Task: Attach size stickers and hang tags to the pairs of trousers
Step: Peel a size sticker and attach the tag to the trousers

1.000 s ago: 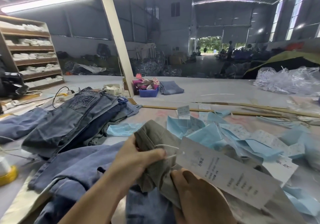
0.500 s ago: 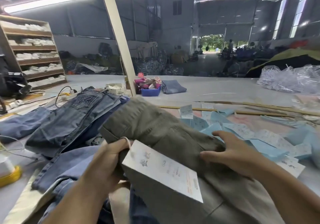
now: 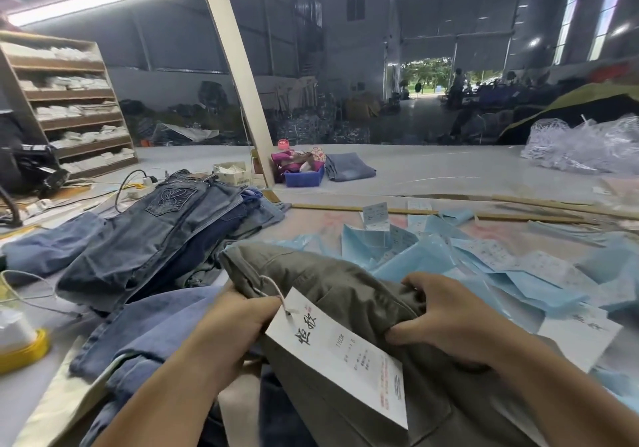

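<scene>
Presently, a stack of jeans (image 3: 152, 239) is lying at the left, no tags being visible on it. The olive trousers (image 3: 332, 287) are being gripped at the waist by the left hand (image 3: 235, 322); a hang tag (image 3: 342, 356) is already hanging there by its string. The right hand (image 3: 446, 315) is clutching the fabric. No size sticker is being seen. Loose tags (image 3: 491, 253) are lying at the right.

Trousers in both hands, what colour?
Olive-khaki green trousers, plain, no pattern; clearest in the head view.
</scene>
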Motion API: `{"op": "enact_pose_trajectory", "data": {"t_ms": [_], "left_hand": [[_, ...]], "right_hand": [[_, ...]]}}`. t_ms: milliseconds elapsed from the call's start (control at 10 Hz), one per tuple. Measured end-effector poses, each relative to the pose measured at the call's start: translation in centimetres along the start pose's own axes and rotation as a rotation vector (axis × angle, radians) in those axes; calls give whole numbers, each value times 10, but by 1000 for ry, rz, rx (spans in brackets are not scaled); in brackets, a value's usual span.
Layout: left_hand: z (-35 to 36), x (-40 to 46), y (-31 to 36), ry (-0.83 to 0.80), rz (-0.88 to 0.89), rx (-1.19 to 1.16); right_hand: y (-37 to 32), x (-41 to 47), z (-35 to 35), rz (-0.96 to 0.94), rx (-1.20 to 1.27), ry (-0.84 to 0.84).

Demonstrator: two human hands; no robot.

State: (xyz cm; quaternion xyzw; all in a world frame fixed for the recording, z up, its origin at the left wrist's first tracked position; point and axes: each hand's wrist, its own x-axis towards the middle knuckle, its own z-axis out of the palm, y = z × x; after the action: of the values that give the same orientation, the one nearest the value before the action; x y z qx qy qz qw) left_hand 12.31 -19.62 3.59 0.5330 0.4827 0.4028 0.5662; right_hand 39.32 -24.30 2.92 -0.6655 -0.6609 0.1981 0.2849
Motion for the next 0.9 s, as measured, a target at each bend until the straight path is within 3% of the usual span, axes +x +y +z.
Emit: {"op": "enact_pose_trajectory", "data": {"t_ms": [100, 200, 300, 400, 500, 600, 700, 800, 900], "left_hand": [[-7, 12, -3, 73, 142, 1], [-8, 24, -4, 62, 133, -83], [0, 26, 4, 101, 141, -131], [1, 22, 0, 237, 43, 34], [-16, 19, -18, 556, 172, 764], [-22, 19, -28, 585, 676, 888], [-23, 23, -46, 226, 573, 1044], [-38, 27, -47, -90, 313, 885], [-67, 35, -16, -378, 4, 703]], "right_hand": [[5, 2, -13, 60, 124, -141], [10, 5, -18, 102, 235, -299], [12, 3, -10, 84, 219, -354], [10, -1, 4, 54, 26, -249], [2, -1, 12, -49, -242, -142], [-14, 4, 26, -189, -388, 16], [-29, 7, 64, -278, -609, -136], [-30, 16, 72, -257, -719, -290], [-35, 27, 45, -260, -356, -198]]}}
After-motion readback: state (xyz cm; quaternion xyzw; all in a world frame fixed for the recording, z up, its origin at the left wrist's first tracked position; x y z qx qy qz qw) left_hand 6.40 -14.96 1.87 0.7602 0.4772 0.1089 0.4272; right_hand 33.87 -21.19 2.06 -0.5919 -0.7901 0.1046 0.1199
